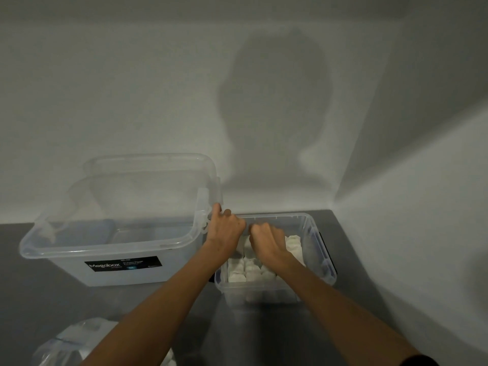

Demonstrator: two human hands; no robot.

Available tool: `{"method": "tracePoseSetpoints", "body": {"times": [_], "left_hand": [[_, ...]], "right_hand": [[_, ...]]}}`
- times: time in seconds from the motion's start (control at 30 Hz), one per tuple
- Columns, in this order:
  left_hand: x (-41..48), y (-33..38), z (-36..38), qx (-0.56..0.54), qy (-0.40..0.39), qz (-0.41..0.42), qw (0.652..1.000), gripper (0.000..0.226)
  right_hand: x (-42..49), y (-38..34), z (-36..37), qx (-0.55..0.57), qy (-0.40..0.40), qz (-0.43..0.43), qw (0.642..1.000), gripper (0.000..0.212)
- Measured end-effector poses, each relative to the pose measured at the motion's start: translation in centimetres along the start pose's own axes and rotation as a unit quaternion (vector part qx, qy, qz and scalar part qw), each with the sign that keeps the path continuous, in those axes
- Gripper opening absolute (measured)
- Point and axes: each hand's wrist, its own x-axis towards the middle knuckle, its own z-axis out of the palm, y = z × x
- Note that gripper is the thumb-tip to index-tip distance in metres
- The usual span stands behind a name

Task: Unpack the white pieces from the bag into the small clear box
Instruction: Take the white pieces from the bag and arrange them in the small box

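- The small clear box [314, 225] is taken as the landmark; it is set on the grey table [39, 299], near the wall corner.
- White pieces [244, 270] are packed inside it.
- The left hand [224, 229] is curled at its far-left corner; any grasp cannot be told.
- The right hand [266, 240] is fisted over the pieces; its hold cannot be told.
- A large clear box [111, 247] stands just left.
- The bag [66, 344] lies left and nearer.

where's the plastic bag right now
In the head view the plastic bag lies at the bottom left on the grey table, in front of the large clear box, beside the left forearm.
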Motion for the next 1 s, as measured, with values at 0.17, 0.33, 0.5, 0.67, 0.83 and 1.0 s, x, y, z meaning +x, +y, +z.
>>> {"method": "tracePoseSetpoints", "body": {"times": [0.17, 0.33, 0.5, 0.67, 0.83, 1.0], "left_hand": [[0.0, 0.1, 0.0, 0.017, -0.004, 0.007, 1.0, 0.021], [-0.4, 0.0, 0.1, -0.01, 0.008, 0.008, 1.0, 0.022], [-1.0, -0.4, 0.0, -0.049, 0.035, 0.009, 0.998, 0.022], [-2.0, -1.5, -0.9, -0.108, 0.095, 0.008, 0.99, 0.02], [-3.5, -3.4, -3.0, -0.194, 0.138, 0.004, 0.971, 0.025], [-6.9, -6.5, -5.3, -0.322, 0.118, 0.037, 0.939, 0.025]], "right_hand": [[0.0, 0.2, 0.1, -0.009, 0.003, -0.001, 1.0, 0.021], [0.1, 0.3, 0.2, -0.005, 0.005, -0.004, 1.0, 0.023], [-0.1, 0.3, 0.0, -0.002, 0.028, -0.012, 1.0, 0.022], [-0.8, 0.4, -2.2, 0.023, 0.091, -0.017, 0.995, 0.02], [-2.5, 1.0, -7.0, 0.067, 0.171, -0.002, 0.983, 0.018], [-5.0, -0.3, -10.9, 0.111, 0.192, -0.002, 0.975, 0.018]]}}
